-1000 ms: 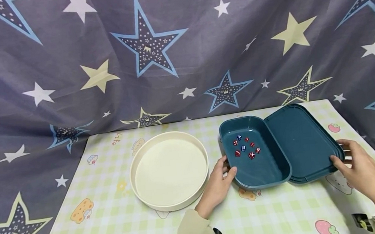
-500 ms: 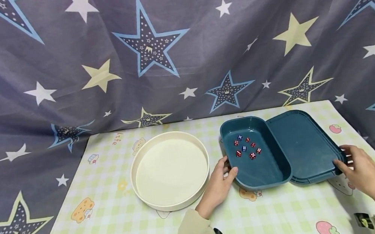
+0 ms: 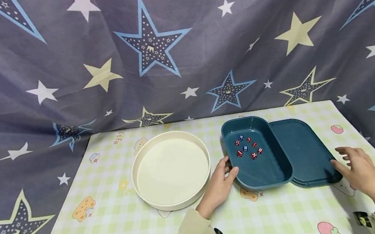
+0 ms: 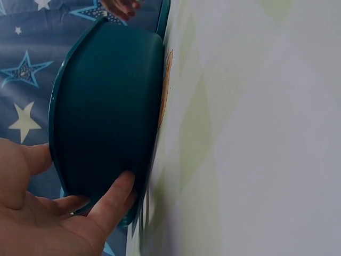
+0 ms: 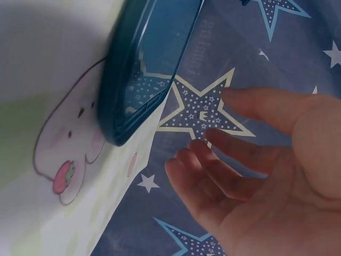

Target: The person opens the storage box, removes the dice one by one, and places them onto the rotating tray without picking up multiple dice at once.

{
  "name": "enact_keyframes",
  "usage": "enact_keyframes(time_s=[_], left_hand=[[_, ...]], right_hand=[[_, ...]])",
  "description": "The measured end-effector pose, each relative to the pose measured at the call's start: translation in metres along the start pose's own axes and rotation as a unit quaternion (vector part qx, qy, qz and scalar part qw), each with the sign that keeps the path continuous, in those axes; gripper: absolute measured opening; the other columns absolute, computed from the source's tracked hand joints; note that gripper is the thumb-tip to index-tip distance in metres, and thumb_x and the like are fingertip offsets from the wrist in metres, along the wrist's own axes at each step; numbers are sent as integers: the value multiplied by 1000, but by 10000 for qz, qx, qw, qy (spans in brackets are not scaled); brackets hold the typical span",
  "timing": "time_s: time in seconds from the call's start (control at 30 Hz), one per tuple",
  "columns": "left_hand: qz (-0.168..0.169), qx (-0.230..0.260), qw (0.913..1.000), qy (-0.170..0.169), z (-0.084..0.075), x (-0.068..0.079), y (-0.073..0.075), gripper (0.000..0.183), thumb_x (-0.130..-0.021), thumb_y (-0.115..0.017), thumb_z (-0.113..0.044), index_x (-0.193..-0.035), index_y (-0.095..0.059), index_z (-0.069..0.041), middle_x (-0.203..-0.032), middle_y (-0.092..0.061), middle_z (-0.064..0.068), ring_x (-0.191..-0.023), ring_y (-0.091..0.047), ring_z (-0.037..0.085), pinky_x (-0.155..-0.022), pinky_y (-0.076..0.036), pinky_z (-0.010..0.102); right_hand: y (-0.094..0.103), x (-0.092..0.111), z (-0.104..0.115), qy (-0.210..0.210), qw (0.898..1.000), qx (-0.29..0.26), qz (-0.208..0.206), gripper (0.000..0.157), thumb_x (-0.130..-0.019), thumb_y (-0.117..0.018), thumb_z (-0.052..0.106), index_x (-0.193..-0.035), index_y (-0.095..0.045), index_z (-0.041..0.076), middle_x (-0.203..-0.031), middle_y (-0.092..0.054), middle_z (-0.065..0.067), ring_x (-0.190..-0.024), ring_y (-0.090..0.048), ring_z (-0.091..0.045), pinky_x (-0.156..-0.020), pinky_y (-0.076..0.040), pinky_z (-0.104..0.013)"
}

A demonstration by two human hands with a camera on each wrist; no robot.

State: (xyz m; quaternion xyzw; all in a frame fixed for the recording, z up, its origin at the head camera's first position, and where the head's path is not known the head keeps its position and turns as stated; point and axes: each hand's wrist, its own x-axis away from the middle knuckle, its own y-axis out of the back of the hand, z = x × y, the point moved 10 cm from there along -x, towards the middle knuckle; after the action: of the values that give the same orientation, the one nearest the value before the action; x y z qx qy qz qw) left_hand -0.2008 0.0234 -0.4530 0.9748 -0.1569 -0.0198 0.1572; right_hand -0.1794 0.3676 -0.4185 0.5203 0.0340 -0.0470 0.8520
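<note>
A dark teal rectangular box (image 3: 264, 171) stands on the table with several small red and blue dice (image 3: 245, 148) in its left rear part. My left hand (image 3: 218, 183) holds the box at its left front corner; in the left wrist view its fingertips (image 4: 125, 181) touch the outer wall. The matching teal lid (image 3: 308, 154) lies flat to the right of the box, its left edge hidden by the box rim. My right hand (image 3: 362, 170), fingers loosely bent, hovers beside the lid's right front corner. A gap shows between this hand and the lid in the right wrist view.
A round cream tray (image 3: 171, 171) with a low rim sits left of the box, close to my left forearm. A checked cloth (image 3: 238, 221) with cartoon prints covers the table. Behind it hangs a dark star-patterned curtain (image 3: 201, 48).
The lid has come down from a tilt to lie flat on the table. My right hand has let go of its corner. The left hand stays at the box.
</note>
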Motion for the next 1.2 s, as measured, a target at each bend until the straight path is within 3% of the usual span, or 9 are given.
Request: enact_keyframes(time_s=[0.1, 0.33, 0.7, 0.93, 1.2], left_hand=[[-3, 31, 10000, -60, -2, 1, 1, 58, -98, -46, -30, -143, -26, -1, -137, -42, 16, -120, -48, 23, -97, -45, 32], [-84, -2, 10000, 4, -2, 2, 4, 54, -98, -45, -29, -143, -28, -5, -139, -41, 13, -120, -48, 18, -97, -45, 30], [-102, 162, 9998, -62, -14, 8, 11, 56, -97, -46, -34, -143, -28, -8, -139, -40, 12, -122, -45, 23, -98, -45, 29], [-158, 95, 9994, -294, -31, 16, 25, 56, -96, -47, -37, -142, -32, -9, -140, -40, 10, -124, -43, 25, -101, -42, 33], [-416, 355, 9966, -622, -45, 21, 49, 49, -95, -51, -31, -139, -37, -12, -137, -42, 5, -122, -45, 24, -102, -41, 35]], right_hand=[[5, 2, 16, 147, 9998, -101, -5, 40, -92, -56, 11, -117, -42, -18, -108, -35, -38, -88, -45, -50, -69, -43, -58], [8, -1, 23, 330, 9986, -361, -202, 49, -94, -54, 26, -117, -43, -17, -107, -40, -36, -89, -45, -47, -67, -43, -56], [12, -6, 44, 403, 9973, -586, -193, 50, -96, -50, 27, -121, -42, -15, -111, -39, -34, -93, -44, -47, -70, -42, -57], [10, -12, 63, 406, 9972, -625, -1, 53, -99, -42, 32, -127, -38, -13, -118, -36, -34, -99, -42, -46, -73, -40, -60], [15, -20, 91, 806, 9944, -682, -96, 49, -100, -39, 28, -128, -39, -12, -117, -40, -30, -101, -40, -42, -76, -37, -56]])
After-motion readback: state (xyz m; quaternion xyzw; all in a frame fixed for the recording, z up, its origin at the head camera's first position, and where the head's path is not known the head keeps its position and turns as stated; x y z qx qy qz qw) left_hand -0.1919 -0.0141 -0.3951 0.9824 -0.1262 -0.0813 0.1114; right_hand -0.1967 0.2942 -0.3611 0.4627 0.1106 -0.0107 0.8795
